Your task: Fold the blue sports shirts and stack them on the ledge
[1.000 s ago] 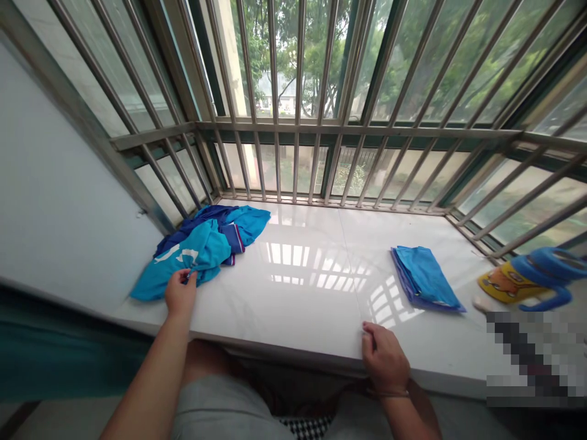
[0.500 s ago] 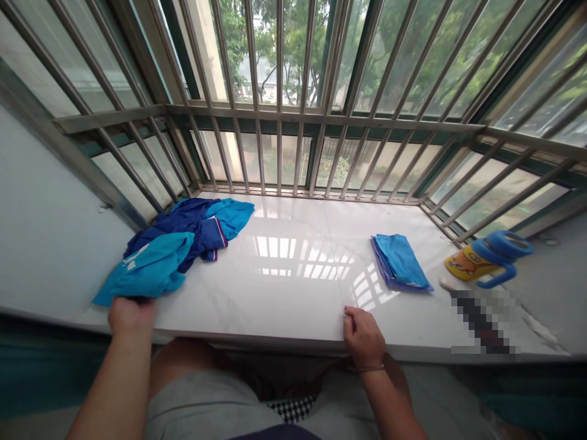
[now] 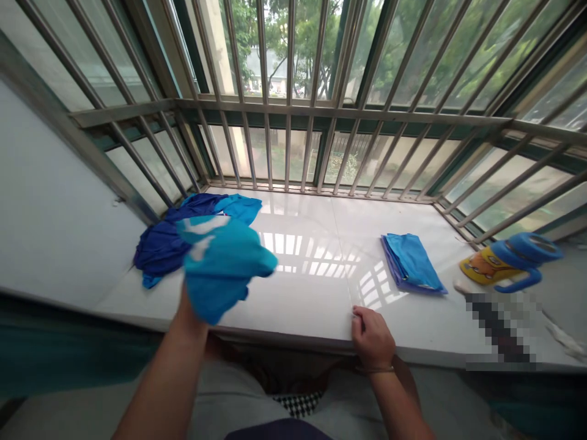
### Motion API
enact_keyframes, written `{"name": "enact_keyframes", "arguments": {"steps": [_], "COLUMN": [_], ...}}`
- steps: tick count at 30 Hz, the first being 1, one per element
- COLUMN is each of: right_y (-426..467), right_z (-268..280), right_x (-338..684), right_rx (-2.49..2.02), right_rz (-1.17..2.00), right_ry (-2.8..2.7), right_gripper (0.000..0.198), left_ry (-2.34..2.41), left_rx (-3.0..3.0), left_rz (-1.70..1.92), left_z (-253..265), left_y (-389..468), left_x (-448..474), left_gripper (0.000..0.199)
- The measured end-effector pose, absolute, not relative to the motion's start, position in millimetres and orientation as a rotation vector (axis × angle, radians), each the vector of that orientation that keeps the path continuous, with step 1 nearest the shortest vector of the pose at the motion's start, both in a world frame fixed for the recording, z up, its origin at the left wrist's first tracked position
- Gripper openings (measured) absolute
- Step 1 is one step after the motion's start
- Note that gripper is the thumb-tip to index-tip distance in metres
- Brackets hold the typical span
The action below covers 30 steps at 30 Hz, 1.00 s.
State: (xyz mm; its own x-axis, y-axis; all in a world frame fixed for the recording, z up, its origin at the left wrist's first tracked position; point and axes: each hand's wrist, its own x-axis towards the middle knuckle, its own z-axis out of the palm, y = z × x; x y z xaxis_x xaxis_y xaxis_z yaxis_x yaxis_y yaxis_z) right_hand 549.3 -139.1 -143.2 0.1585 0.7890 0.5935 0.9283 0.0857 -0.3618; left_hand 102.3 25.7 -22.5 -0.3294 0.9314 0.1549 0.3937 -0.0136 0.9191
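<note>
A turquoise garment with white print hangs bunched over my left hand, which grips it above the front of the white ledge; the cloth hides the fingers. Behind it lies a crumpled heap of dark blue clothing, with a brighter blue piece at its far end. My right hand rests at the ledge's front edge, fingers curled in and nothing seen in them. To its upper right lies a neatly folded blue and purple stack of cloth.
The glossy white ledge runs up to a window with metal bars. A yellow and blue handled bottle stands at the right, near a pixelated dark object. A wall bounds the left side.
My left hand has lifted the turquoise garment off the heap and carried it to the right. My right hand keeps its place on the ledge edge. The view has shifted slightly.
</note>
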Motion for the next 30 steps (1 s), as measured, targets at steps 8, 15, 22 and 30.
{"name": "enact_keyframes", "arguments": {"steps": [8, 15, 22, 30], "right_y": [-142, -141, -141, -142], "right_z": [-148, -147, -149, -151], "right_x": [555, 555, 557, 557], "right_rx": [-1.742, -1.776, -1.764, -1.784], "right_rz": [-0.137, -0.151, -0.219, -0.222], "right_ry": [-1.667, -1.66, -1.718, -1.716], "right_gripper": [0.033, 0.042, 0.046, 0.042], "left_ry": [1.337, 1.339, 1.3, 1.401], "left_rx": [2.449, 2.408, 2.332, 1.89], "left_rz": [0.681, 0.721, 0.813, 0.984], "left_z": [-106, -107, -108, -105], "left_y": [-16, -17, -15, -14], "left_x": [195, 191, 190, 189], "left_gripper": [0.022, 0.016, 0.011, 0.013]}}
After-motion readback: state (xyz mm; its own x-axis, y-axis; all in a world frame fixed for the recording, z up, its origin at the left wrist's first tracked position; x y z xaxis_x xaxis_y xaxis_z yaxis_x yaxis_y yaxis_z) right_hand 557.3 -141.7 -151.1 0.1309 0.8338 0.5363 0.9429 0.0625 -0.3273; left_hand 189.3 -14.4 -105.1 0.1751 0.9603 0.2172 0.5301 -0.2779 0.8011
